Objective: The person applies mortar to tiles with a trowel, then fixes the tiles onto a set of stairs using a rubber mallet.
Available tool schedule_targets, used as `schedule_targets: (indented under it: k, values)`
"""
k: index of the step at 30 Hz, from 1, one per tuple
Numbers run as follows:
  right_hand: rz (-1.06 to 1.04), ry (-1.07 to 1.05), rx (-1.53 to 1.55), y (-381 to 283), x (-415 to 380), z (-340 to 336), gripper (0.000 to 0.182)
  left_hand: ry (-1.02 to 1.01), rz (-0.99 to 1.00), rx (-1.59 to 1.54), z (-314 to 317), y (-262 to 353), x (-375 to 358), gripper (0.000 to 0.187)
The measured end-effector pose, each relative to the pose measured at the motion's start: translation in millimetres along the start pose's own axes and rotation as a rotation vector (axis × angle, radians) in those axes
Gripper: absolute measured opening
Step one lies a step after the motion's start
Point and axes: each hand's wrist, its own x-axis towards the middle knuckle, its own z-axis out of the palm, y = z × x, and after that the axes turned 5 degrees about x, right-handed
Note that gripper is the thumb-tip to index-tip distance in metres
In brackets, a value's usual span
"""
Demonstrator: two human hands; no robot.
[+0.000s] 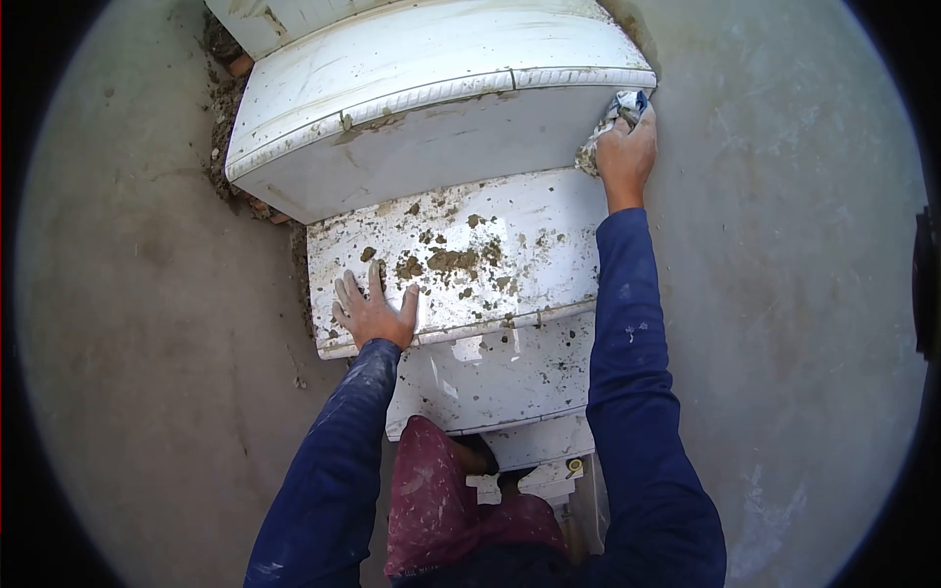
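My right hand (628,157) is closed around a crumpled, dirty cloth (600,132), white with some blue. It presses near the right end of the upper step's riser (441,132), just below the rounded nosing. Fingers spread, my left hand (374,312) rests flat on the white tread (549,225) of the step below, near its left front corner. Clumps of wet mortar (453,261) lie scattered over that tread, beside and beyond my left hand. Dirt streaks mark the upper tread (441,49) and its edge.
Grey plastered walls (784,245) flank the stairs on both sides. Rubble and broken brick (235,176) fill the gap left of the upper step. Lower steps (490,382) descend toward my legs (441,500). A small yellow round object (574,465) sits low on the right.
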Motion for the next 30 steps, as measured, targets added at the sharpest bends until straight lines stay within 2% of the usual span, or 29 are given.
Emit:
schedule_targets:
  k: [2, 3, 6, 8, 11, 12, 13, 17, 18, 20, 23, 26, 27, 28, 30]
  values:
    - [0.085, -0.146, 0.07, 6, -8, -10, 0.048, -0.015, -0.005, -0.008, -1, 0, 0, 0.083]
    - [-0.035, 0.026, 0.141, 11, -12, -1, 0.047, -0.027, -0.006, -0.007, -1, 0, -1, 0.084]
    - [0.011, 0.074, 0.16, -53, -43, 32, 0.05, -0.009, 0.003, -0.024, 1, -1, -1, 0.084]
    - [-0.167, -0.063, 0.26, -100, -102, 66, 0.049, -0.033, -0.007, -0.01, 5, -3, 1, 0.085]
    - [-0.269, -0.183, 0.292, -113, -134, 85, 0.049, -0.061, -0.012, 0.012, 0, -1, 0, 0.086]
    - [-0.235, -0.046, 0.32, -104, -118, 77, 0.05, -0.027, -0.001, 0.003, 2, -2, 1, 0.085]
    - [-0.052, 0.002, 0.343, -94, -96, 62, 0.048, 0.003, 0.002, -0.005, 5, -4, 2, 0.085]
    - [-0.101, 0.121, 0.269, -98, -87, 72, 0.039, 0.016, 0.006, -0.01, 6, -6, -1, 0.084]
    - [-0.233, 0.048, 0.329, -114, -107, 84, 0.037, 0.011, 0.007, -0.018, 3, -4, 0, 0.084]
    - [-0.444, -0.013, 0.162, -109, -113, 87, 0.039, -0.007, 0.015, -0.012, 3, -4, 2, 0.085]
    - [0.219, 0.126, 0.646, -73, -63, 61, 0.037, 0.006, 0.008, -0.018, 8, -6, 3, 0.085]
    - [-0.061, 0.142, 0.472, -88, -85, 80, 0.037, 0.013, 0.0, -0.007, 5, -7, 1, 0.085]
    - [-0.292, 0.091, 0.309, -97, -104, 91, 0.035, 0.015, 0.002, -0.006, 6, -6, 1, 0.085]
    - [-0.408, -0.031, 0.273, -101, -116, 93, 0.035, 0.019, 0.008, -0.005, 9, -6, 2, 0.085]
    - [-0.173, 0.072, 0.463, -94, -100, 88, 0.035, 0.028, 0.019, -0.026, 12, -6, 3, 0.085]
